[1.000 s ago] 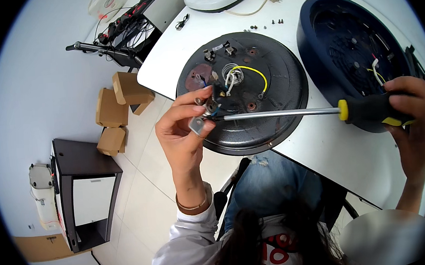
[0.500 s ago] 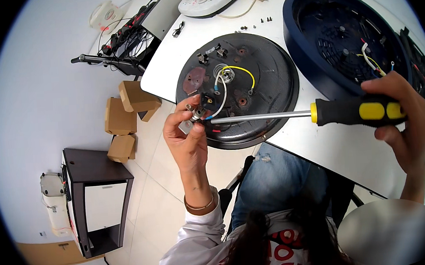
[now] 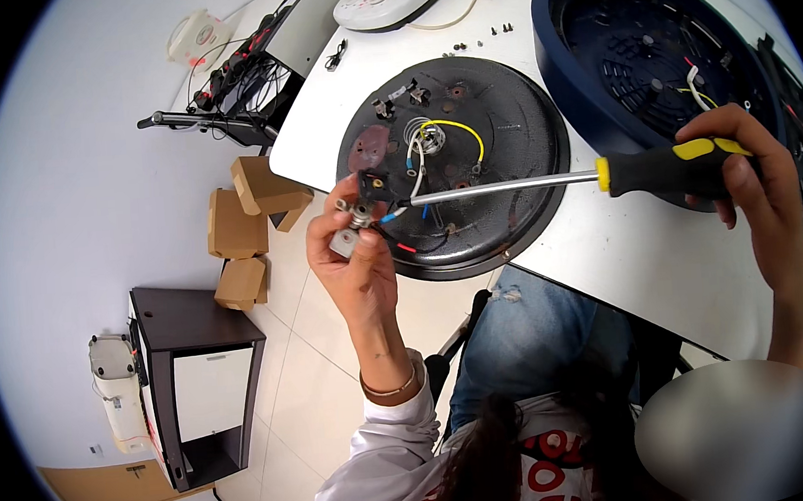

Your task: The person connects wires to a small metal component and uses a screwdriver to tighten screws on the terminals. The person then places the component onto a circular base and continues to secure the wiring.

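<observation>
Up on the white table [image 3: 607,255] lies a round black plate [image 3: 497,151] with wires. The left hand [image 3: 355,254] pinches a small metal part [image 3: 352,231] at the plate's edge. The right hand [image 3: 740,166] grips a screwdriver [image 3: 546,182], its tip at the part. Below, cardboard boxes [image 3: 246,224] and a dark cabinet [image 3: 192,377] sit on the pale floor [image 3: 317,368].

The screwdriver [image 3: 583,178] has been drawn back toward the right; its tip is now held at the small metal part [image 3: 355,228] pinched in the left hand [image 3: 351,254]. The right hand [image 3: 740,166] has been raised. The black round base [image 3: 456,163] is seen lower and more fully uncovered.
</observation>
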